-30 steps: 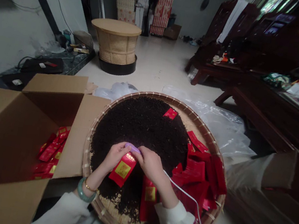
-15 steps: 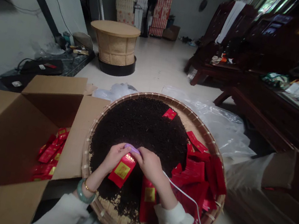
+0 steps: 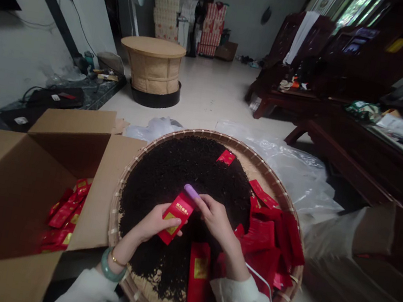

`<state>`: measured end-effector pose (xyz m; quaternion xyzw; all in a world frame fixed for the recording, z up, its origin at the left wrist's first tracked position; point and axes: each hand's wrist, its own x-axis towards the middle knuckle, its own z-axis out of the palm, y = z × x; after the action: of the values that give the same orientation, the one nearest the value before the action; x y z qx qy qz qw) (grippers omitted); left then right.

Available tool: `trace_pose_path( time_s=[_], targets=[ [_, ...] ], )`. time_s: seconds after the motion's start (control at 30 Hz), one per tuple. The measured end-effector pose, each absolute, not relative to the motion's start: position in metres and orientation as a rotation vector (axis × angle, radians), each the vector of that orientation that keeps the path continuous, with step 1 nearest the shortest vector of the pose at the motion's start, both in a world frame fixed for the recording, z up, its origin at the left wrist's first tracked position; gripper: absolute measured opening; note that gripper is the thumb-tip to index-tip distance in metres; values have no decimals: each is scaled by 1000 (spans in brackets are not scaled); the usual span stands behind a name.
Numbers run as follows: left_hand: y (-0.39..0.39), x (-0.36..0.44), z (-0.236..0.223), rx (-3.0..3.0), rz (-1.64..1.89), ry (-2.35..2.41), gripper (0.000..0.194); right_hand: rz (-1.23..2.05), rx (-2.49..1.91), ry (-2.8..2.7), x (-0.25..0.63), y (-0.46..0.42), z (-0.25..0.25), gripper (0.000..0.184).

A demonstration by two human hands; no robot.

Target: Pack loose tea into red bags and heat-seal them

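My left hand point(image 3: 154, 222) is closed around a small red packet point(image 3: 181, 205) with a gold label, thumb across its front. My right hand point(image 3: 217, 222) grips a purple handheld bag sealer point(image 3: 190, 191), which lies across the packet's top end. A white cord point(image 3: 262, 273) runs from under my right forearm toward the tray's edge. Both hands are above a round woven bamboo tray point(image 3: 124, 179) with a heap of dark loose tea leaves point(image 3: 184, 163). Another gold-labelled red packet point(image 3: 196, 289) lies by my right forearm, and a pile of flat red packets point(image 3: 260, 235) covers the tray's right side.
An open cardboard box point(image 3: 98, 190) stands at the left with several red packets point(image 3: 70, 206) inside. One red packet point(image 3: 226, 156) lies on the far part of the tea. Clear plastic sheeting point(image 3: 291, 171) spreads behind the tray; another carton point(image 3: 377, 232) is at right.
My left hand has shifted from the packet's top edge down to its body, and the packet has tilted. My right hand has moved slightly right and up with the sealer.
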<state>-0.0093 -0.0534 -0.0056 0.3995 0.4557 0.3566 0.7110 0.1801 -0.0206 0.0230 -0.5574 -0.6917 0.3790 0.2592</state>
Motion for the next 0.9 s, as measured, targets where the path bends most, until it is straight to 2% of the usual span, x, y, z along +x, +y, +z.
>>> trace_pose_path(
  time_s=[0.6,0.9],
  targets=[
    [-51,-10,-7,868,860,1055,59,804,-1554,-2098,164,-29,30,30],
    [-49,-9,-13,875,899,1152,51,783,-1569,-2169,153,-31,27,30]
  ],
)
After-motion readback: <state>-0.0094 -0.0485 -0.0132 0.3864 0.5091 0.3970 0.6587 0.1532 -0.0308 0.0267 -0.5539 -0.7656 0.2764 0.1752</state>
